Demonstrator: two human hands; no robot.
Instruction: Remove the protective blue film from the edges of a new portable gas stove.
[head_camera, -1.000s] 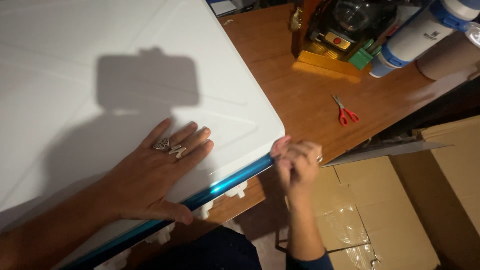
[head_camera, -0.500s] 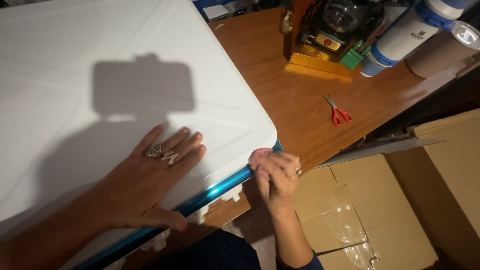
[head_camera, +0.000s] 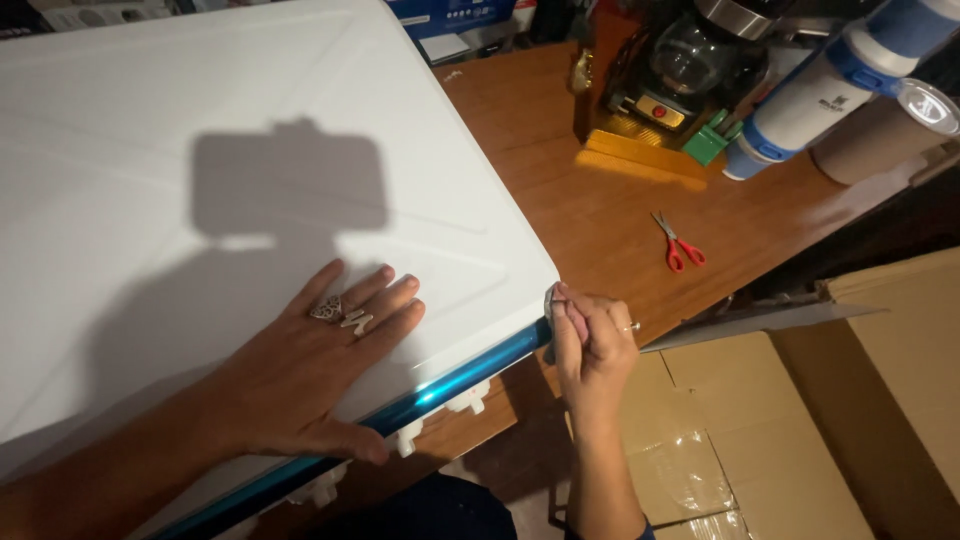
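**Film pinched at the panel's corner**

The right hand (head_camera: 592, 350) had its fingers (head_camera: 560, 305) pinched narrowly on a bit of film at the near right corner of the white panel (head_camera: 200, 180). The left hand (head_camera: 310, 370) lay flat, fingers spread, on the panel by its blue edge (head_camera: 450, 385). Red scissors (head_camera: 678, 245) lay on the counter (head_camera: 600, 230) to the right.

The right hand (head_camera: 592, 345) shifts up along the blue edge strip (head_camera: 455, 385) and now pinches at the white panel's (head_camera: 250, 150) near right corner, fingertips (head_camera: 560, 300) closed on a thin film there, where earlier it sat lower beside the edge.
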